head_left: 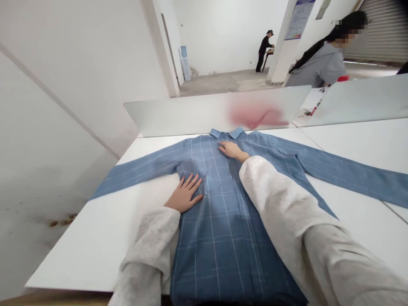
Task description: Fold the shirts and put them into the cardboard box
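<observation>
Spread out as it is on the white table (95, 238), the blue shirt (210, 250) takes up the middle of the view, collar at the far end, hem running toward the camera. Cloth is mid-blue with thin pale lines in a wide check, darker toward the hem. Collar (237, 133) points sit apart, near the frosted partition (191, 115). Shirt sleeve on the left (140, 170) slants out to the table's edge; the one on the right (353, 172) leaves the frame, with a crease by the armpit. Body mostly flat, soft wrinkles around the chest.

Left hand (185, 195) lies palm down at the shirt's left edge, below the armpit, fingers fanned wide, thumb angled inward, pressing on cloth without gripping it. Right hand (232, 150) is palm down just below the collar, fingers closer together, nearly straight, pointing left, resting on cloth rather than holding it; thumb hard to make out. Right forearm, in a pale grey sleeve (287, 199), reaches diagonally over the shirt, hiding part of its right side. Left forearm comes up from the bottom edge, elbow bent.
</observation>
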